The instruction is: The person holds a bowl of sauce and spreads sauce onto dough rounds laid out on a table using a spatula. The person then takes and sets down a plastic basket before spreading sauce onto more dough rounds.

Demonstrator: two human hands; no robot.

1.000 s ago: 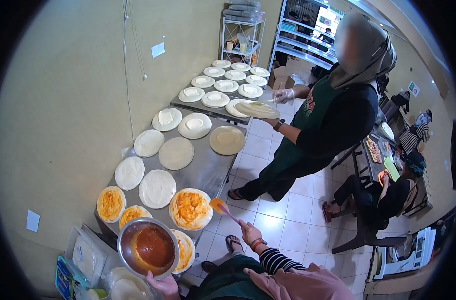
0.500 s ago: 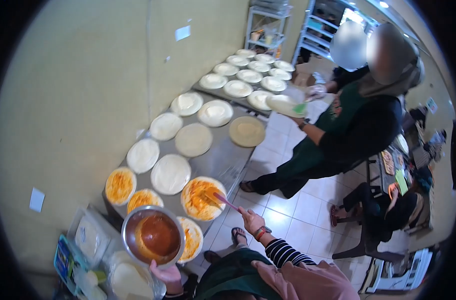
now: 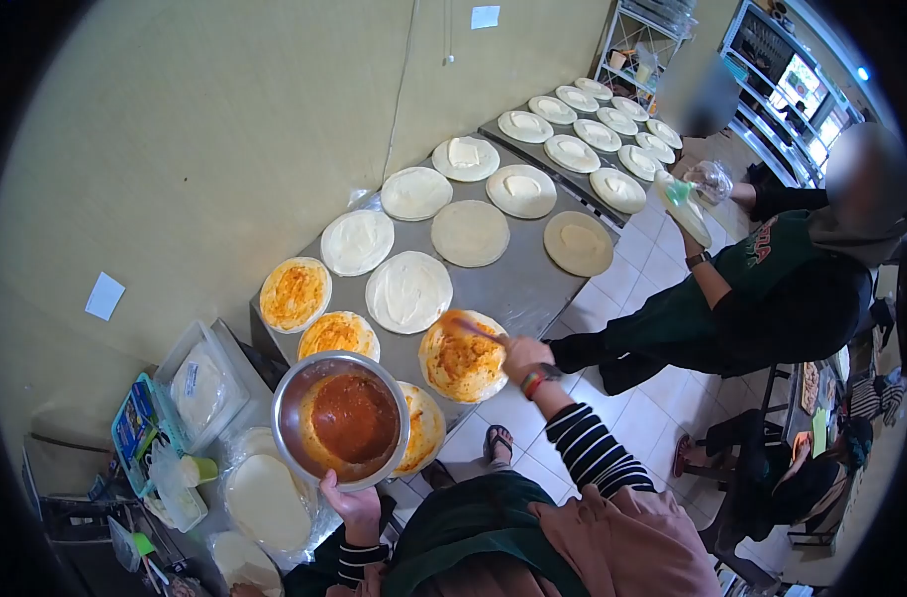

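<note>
My left hand (image 3: 356, 509) grips the rim of a steel mixing bowl (image 3: 292, 423), tilted toward me, with red-orange sauce (image 3: 354, 426) inside. My right hand (image 3: 526, 360) is closed around the handle of a spatula (image 3: 478, 330), its head blurred by motion over a sauce-covered flatbread round (image 3: 465, 366). Other rounds smeared with sauce lie near the bowl: one at the wall side (image 3: 296, 295), one behind the bowl (image 3: 340, 334), and one partly hidden by it (image 3: 423, 430). A white-coated round (image 3: 408, 292) lies beyond them.
More pale rounds cover the metal table (image 3: 533, 298) and a farther table (image 3: 563, 177). Across the table, a co-worker (image 3: 762, 269) in a green apron spreads something on a round with a green tool. Packed rounds (image 3: 266, 502) and a plastic tub (image 3: 204, 388) stand at lower left.
The view has swung, shifting the tables to the right. My right hand has moved the spatula head to the upper part of the same round. The bowl stays in my left hand.
</note>
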